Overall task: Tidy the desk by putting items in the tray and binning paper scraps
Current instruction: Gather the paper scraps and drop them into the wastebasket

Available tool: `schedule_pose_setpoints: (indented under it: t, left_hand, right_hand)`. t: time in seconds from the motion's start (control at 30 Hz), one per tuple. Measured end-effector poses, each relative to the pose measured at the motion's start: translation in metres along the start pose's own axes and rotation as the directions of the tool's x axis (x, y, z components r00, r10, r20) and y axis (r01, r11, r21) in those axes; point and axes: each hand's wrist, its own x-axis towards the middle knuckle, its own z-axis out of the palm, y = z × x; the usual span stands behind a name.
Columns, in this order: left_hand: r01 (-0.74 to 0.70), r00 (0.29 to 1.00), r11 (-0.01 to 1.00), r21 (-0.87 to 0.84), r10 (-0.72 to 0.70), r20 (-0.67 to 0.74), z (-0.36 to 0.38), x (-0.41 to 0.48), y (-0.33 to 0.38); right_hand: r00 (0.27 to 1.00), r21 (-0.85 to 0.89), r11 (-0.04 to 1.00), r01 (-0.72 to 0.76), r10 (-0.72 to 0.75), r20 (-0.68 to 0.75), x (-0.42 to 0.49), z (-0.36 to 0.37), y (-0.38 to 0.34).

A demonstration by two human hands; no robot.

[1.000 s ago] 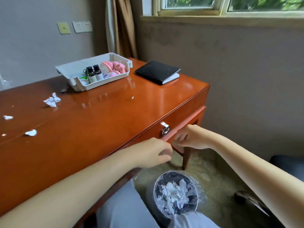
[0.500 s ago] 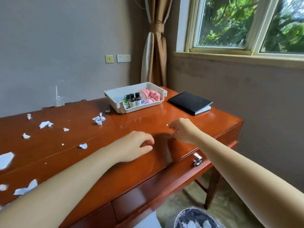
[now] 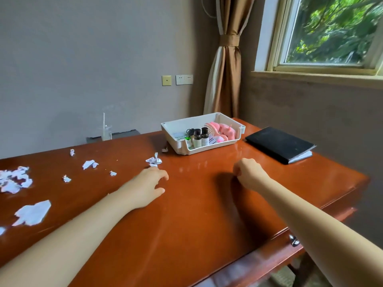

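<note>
A white tray [image 3: 186,125] stands at the back of the wooden desk [image 3: 196,214], holding two small dark-capped bottles [image 3: 198,138] and a pink hairbrush [image 3: 224,131]. Torn white paper scraps lie over the desk's left half: a crumpled scrap [image 3: 154,160] just beyond my left hand [image 3: 148,186], a larger flat piece [image 3: 33,212] and a pile [image 3: 14,180] at the far left. My left hand hovers palm down, fingers loosely apart, holding nothing. My right hand [image 3: 249,172] is curled into a fist on the desk in front of the tray; nothing shows in it.
A black notebook [image 3: 279,144] lies to the right of the tray near the desk's edge. A clear glass with a straw [image 3: 106,131] stands behind the desk by the wall. A metal drawer knob [image 3: 294,240] is on the front.
My view rose from the bin on the floor to the desk top. Both hands came up from the drawer front onto the desk, the left reaching toward the crumpled scrap.
</note>
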Motion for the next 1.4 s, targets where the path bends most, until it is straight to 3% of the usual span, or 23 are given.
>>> schedule_pose_setpoints:
  t: [0.13,0.33,0.53,0.67,0.83,1.1,1.27,1.4]
  left_hand:
    - [0.116,0.993,0.993,0.022,-0.116,0.006,-0.014,-0.008,-0.034]
    - [0.235,0.955,0.971,0.048,-0.24,0.176,-0.015,-0.028,-0.069]
    - [0.328,0.943,0.941,0.085,-0.332,0.035,0.003,-0.031,-0.098]
    - [0.42,0.907,0.897,0.136,-0.408,-0.103,0.006,-0.021,-0.124]
    - [0.504,0.863,0.847,0.169,-0.49,-0.12,-0.002,-0.005,-0.161]
    - [0.518,0.855,0.854,0.049,-0.514,-0.064,-0.006,0.032,-0.191]
    - [0.427,0.899,0.896,-0.123,-0.435,-0.055,-0.007,0.045,-0.187]
    - [0.343,0.937,0.93,-0.132,-0.348,-0.018,-0.006,0.038,-0.171]
  right_hand:
    - [0.995,0.027,0.995,0.097,-0.097,0.008,-0.002,0.011,-0.031]
    - [0.952,0.066,0.952,0.298,-0.301,0.058,-0.007,0.036,-0.099]
    - [0.863,0.178,0.849,0.497,-0.506,0.002,0.001,0.061,-0.162]
    - [0.841,0.074,0.838,0.541,-0.538,-0.056,0.022,0.073,-0.185]
    - [0.907,-0.005,0.908,0.42,-0.419,0.035,0.06,0.082,-0.194]
    - [0.929,0.048,0.948,0.314,-0.317,0.191,0.1,0.088,-0.204]
    - [0.847,0.078,0.864,0.498,-0.504,0.169,0.094,0.088,-0.212]
    - [0.791,0.125,0.815,0.565,-0.579,0.198,0.07,0.089,-0.217]
